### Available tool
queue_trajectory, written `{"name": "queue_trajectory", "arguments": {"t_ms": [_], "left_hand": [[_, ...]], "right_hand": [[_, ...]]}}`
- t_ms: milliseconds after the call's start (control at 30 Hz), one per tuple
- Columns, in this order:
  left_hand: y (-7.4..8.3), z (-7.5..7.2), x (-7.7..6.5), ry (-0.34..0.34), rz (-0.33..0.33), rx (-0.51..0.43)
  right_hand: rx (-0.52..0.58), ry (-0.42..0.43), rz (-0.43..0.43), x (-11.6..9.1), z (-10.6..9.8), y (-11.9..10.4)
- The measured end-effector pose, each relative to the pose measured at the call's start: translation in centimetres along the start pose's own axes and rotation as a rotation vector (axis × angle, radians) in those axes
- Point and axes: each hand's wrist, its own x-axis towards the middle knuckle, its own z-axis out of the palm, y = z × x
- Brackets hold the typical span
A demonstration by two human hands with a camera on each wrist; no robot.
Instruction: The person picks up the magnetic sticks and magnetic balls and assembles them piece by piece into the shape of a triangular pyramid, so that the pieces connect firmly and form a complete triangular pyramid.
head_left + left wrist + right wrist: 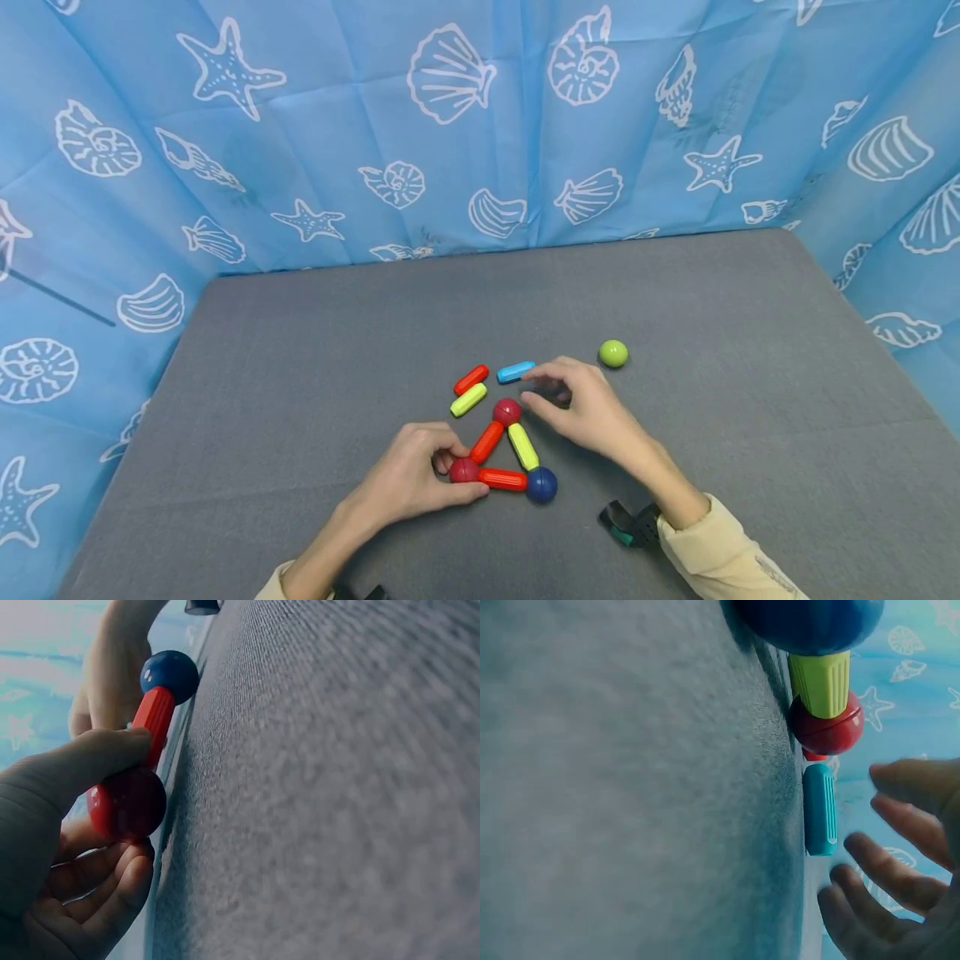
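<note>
A triangle of toy rods and balls lies on the table: two red rods (487, 442), one yellow-green rod (523, 447), a red ball (507, 412) at the far corner, another red ball (464, 471) at the left and a dark blue ball (542, 484) at the right. My left hand (412, 471) holds the left red ball, its thumb along the near red rod (156, 720). My right hand (588, 406) hovers with spread fingers beside a light blue rod (516, 372); the right wrist view shows a gap between the fingers and that rod (820, 810).
Beyond the triangle lie a loose red rod (471, 380) and a loose yellow-green rod (468, 400). A green ball (613, 353) sits past my right hand. The grey table (300, 358) ends at a blue shell-patterned curtain (315, 125).
</note>
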Motion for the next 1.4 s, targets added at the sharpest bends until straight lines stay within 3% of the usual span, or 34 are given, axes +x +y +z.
{"name": "queue_trajectory", "arguments": {"t_ms": [200,500,867,1033,1267,1400], "left_hand": [[-0.3,-0.2,-0.2,-0.007,-0.037,0.011],[-0.4,-0.3,0.0,-0.022,-0.028,-0.008],[-0.2,-0.3,0.1,-0.019,-0.033,-0.031],[-0.2,-0.2,0.1,-0.012,-0.032,-0.036],[-0.3,0.0,0.2,-0.013,-0.038,-0.026],[-0.2,0.0,0.3,-0.009,-0.031,-0.031]], "right_hand": [[-0.148,0.031,-0.015,1.6,0.3,-0.6],[-0.291,-0.118,-0.011,3.1,0.5,-0.8],[-0.216,-0.210,0.191,2.6,-0.9,-1.1],[-0.154,-0.183,0.169,2.0,-1.1,-1.0],[-0.019,-0.069,0.135,0.8,-1.5,-1.6],[0.034,-0.070,0.130,-0.1,-1.9,-2.0]]}}
